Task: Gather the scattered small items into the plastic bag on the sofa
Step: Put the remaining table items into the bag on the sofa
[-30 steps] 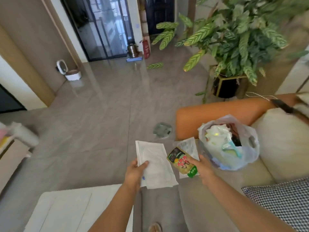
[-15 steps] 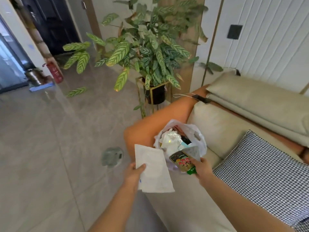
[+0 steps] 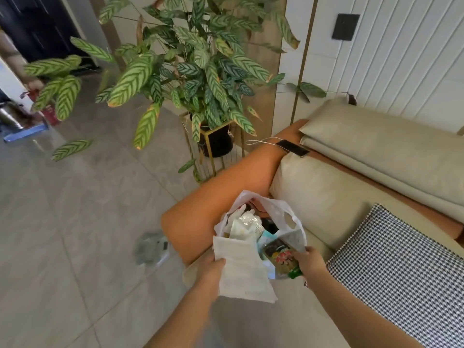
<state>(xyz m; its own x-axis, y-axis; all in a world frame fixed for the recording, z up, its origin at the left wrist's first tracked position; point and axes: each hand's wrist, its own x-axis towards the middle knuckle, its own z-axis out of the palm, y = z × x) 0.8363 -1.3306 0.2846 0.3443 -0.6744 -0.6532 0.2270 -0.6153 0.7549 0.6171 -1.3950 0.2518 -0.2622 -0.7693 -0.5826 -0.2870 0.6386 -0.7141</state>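
A white plastic bag (image 3: 281,209) stands open on the sofa seat (image 3: 324,197) beside the orange armrest (image 3: 226,197), with several packets inside. My left hand (image 3: 209,271) grips a flat white packet (image 3: 241,267) by its left edge, its top corner at the bag's mouth. My right hand (image 3: 310,259) holds a dark snack packet with red and green print (image 3: 281,257), plus a pale packet (image 3: 292,238) behind it, right at the bag's front rim.
A checked cushion (image 3: 399,267) lies on the sofa to the right. A phone with a cable (image 3: 292,148) rests on the armrest top. A big potted plant (image 3: 190,71) stands past the armrest. A small grey object (image 3: 150,249) lies on the tiled floor.
The view has swung right toward the sofa and closer. Both hands have carried their packets forward, from short of the bag up to its mouth.
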